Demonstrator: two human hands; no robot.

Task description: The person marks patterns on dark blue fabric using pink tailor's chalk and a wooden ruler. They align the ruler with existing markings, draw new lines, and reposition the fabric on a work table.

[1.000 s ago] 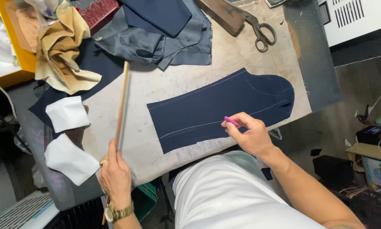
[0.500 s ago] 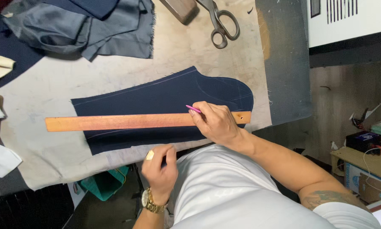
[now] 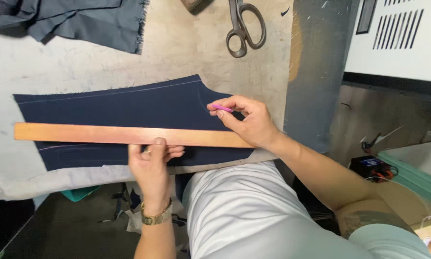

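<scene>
So the main thing here is a navy fabric piece (image 3: 129, 103), cut to a long shape with a curved end, lying flat near the front edge of the bench (image 3: 186, 52). Faint pale lines run along its length, one near its far edge and more near its near edge.

Across it, lengthwise, sits a long wooden ruler (image 3: 81, 134), flat on the cloth, its left end sticking out just past the fabric onto bare bench. The left hand (image 3: 150, 165) presses down on it about midway along: fingertips on the wood, fingers flat and together, not wrapped around anything. There's a gold-coloured watch (image 3: 155, 218) on that wrist.

The right hand (image 3: 249, 122) is at the ruler's right end, resting on the fabric's curved end. Thumb and fingers are pinched closed on a thin pink chalk piece (image 3: 221, 108), its tip pointing left over the cloth just above the ruler's far edge. Can't tell if the tip actually touches the fabric.

Further out, a pair of metal scissors (image 3: 244, 26) lies toward the back right of the bench, handles pointing toward the person, well apart from the work. A crumpled heap of dark grey-blue cloth (image 3: 81, 21) fills the back left corner. The bench top itself is pale, worn and scuffed. Off the right edge there's a white box with vent slots (image 3: 397, 38).
</scene>
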